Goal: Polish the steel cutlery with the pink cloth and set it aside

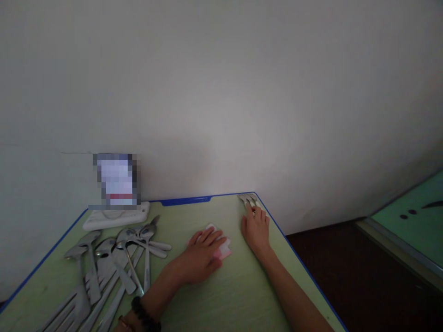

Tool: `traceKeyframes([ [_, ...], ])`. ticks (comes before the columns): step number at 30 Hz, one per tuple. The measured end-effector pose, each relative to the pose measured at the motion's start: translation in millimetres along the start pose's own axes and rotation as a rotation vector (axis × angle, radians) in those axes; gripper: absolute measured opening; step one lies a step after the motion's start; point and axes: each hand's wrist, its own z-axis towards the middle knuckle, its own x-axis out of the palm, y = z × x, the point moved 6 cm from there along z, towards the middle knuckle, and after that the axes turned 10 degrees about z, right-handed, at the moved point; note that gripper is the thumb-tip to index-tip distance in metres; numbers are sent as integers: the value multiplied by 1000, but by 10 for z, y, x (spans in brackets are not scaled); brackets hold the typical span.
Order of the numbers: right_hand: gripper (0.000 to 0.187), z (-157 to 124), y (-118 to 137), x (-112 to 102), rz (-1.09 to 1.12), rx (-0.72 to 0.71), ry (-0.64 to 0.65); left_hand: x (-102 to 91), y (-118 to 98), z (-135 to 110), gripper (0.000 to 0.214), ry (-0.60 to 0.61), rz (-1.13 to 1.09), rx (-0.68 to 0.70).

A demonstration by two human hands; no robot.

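My left hand [204,253] lies palm down with its fingers stretched out over a pink and white cloth or tissue [224,249]. Most of that piece is hidden beneath the palm. At the table's far right corner, my right hand [256,230] rests with its fingers apart over the lower ends of several metal forks [247,199]. Their heads point toward the wall, side by side, and their handles are covered by the hand. Left of my left forearm, a loose pile of spoons [126,236] and forks [67,304] spreads across the tabletop.
The pale green table [221,304] has a blue edge and stands against a grey wall [242,101]. A blurred-out screen [117,180] stands on a white base [117,217] at the back left. Dark floor [332,272] and a green panel [415,216] lie to the right.
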Motion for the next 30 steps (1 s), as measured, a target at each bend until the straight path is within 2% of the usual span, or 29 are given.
traceKeyframes([
  [3, 40, -119, 292, -16, 194, -117, 14, -84, 35, -58, 62, -58, -107, -14],
  [6, 38, -321, 659, -60, 456, -234, 62, -215, 162, -193, 69, -126, -213, -43],
  [8, 36, -477, 912, -43, 539, -311, 160, -300, 304, -338, 62, -153, -206, -88],
  [10, 33, -611, 1144, 18, 501, -395, 262, -362, 482, -523, 54, -150, -145, -171],
  [12, 30, -659, 1305, 110, 418, -419, 307, -429, 675, -733, 53, -162, -71, -280],
  [17, 32, -482, 1529, 345, 321, -341, 266, -605, 1104, -1182, 47, -131, 46, -501],
  [20, 33, -409, 1668, 395, 326, -315, 244, -748, 1373, -1422, 45, -153, 70, -624],
  [22, 34, -438, 1794, 372, 365, -347, 232, -749, 1603, -1625, 44, -87, 17, -788],
  [24, 36, -528, 1954, 343, 422, -448, 259, -723, 1789, -1810, 46, -39, 2, -894],
  [27, 40, -681, 2149, 346, 467, -569, 359, -657, 1949, -1972, 50, -23, 2, -942],
  [30, 45, -739, 2225, 375, 464, -567, 432, -551, 1976, -1997, 52, 21, -35, -955],
])
